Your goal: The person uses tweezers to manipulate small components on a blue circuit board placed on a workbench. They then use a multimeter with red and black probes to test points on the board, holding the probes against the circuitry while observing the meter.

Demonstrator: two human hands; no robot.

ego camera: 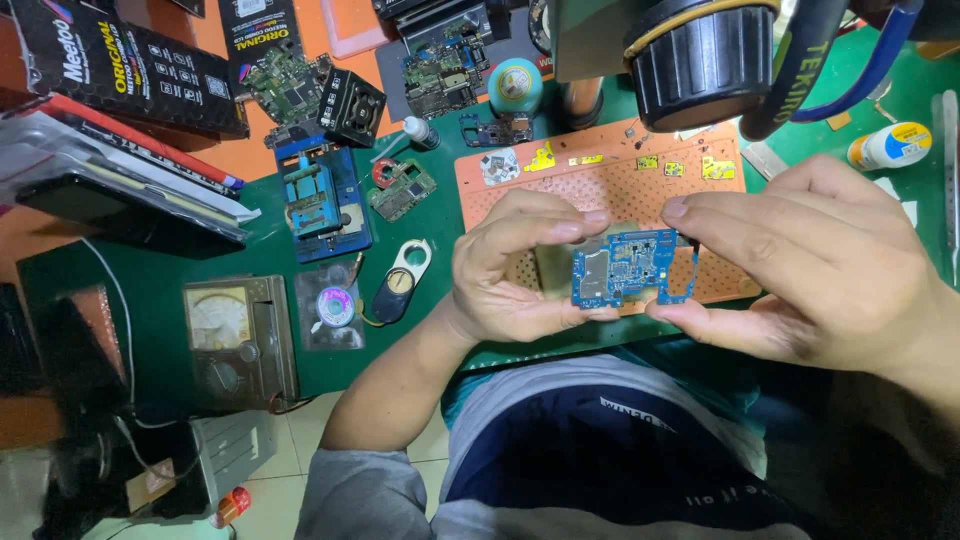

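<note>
1. The left hand [515,270] pinches the left edge of a small blue circuit board [625,268] between thumb and fingers.
2. The right hand [800,265] grips the board's right edge; its wrist is cut off by the frame.
3. The board hangs above the near edge of an orange perforated mat [600,175] on the green counter [160,300]; its fine parts are too small to read.
4. A microscope head [700,55] hides the mat's far corner.
5. Leftward lie a blue fixture [320,200] and an analogue meter [235,335].
</note>
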